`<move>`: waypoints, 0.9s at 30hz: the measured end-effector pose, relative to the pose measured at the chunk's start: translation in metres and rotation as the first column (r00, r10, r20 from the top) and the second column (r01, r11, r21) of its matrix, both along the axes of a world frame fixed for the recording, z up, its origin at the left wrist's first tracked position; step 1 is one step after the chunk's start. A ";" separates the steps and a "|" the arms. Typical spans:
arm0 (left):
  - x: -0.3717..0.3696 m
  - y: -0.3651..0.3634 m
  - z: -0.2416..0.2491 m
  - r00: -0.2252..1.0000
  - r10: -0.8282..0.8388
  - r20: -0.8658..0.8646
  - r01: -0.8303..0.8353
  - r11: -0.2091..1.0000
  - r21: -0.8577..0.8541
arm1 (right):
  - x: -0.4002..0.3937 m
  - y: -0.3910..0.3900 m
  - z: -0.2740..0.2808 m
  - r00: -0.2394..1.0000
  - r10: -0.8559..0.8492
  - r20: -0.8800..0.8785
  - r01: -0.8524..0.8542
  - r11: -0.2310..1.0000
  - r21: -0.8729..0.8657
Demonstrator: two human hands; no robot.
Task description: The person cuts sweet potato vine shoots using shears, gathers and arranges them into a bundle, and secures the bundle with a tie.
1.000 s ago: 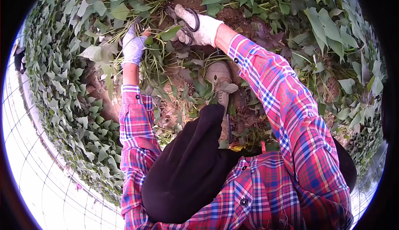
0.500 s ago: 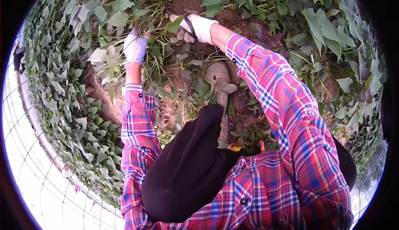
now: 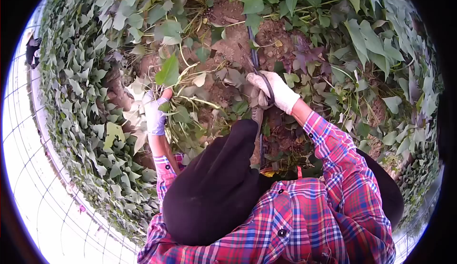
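My left hand (image 3: 156, 114), in a pale glove with a bare reddish fingertip, is closed round a bundle of leafy vines (image 3: 183, 85) whose stems and leaves stick out to the right. My right hand (image 3: 275, 90), in a white glove, is closed on the dark handle of scissors (image 3: 270, 88), which loops round its fingers. Their blades point up and left over bare soil. A gap separates the scissors from the vines. Below my right hand, part of a brown shoe (image 3: 257, 116) shows.
Dense green vines (image 3: 85, 102) cover the left side, and more leaves (image 3: 376, 40) fill the right. A black hose (image 3: 253, 49) runs along the soil (image 3: 228, 45) between them. Wire mesh (image 3: 28, 168) and a distant dark figure (image 3: 32, 53) are at the far left.
Both hands have come down toward my body; my right hand also moved right, away from my left. The vines in my left hand came along, uncovering soil and hose.
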State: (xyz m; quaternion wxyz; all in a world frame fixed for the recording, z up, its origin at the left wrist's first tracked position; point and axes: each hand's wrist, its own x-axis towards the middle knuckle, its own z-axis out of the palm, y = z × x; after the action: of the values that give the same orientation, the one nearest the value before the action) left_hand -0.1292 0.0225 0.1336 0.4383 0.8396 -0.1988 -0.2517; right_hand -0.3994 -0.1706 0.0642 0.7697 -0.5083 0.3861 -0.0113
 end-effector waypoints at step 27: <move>-0.176 -0.072 0.267 0.734 -0.584 0.347 0.671 0.545 -0.503 | -0.098 0.007 0.336 0.610 -0.182 0.771 0.624 0.710 -0.326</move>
State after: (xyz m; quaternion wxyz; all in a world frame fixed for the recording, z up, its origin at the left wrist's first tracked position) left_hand -0.3056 -0.0496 0.4010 0.5450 0.5437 -0.5845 -0.2565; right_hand -0.4969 -0.1634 0.4005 0.6413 -0.5630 0.1581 -0.4967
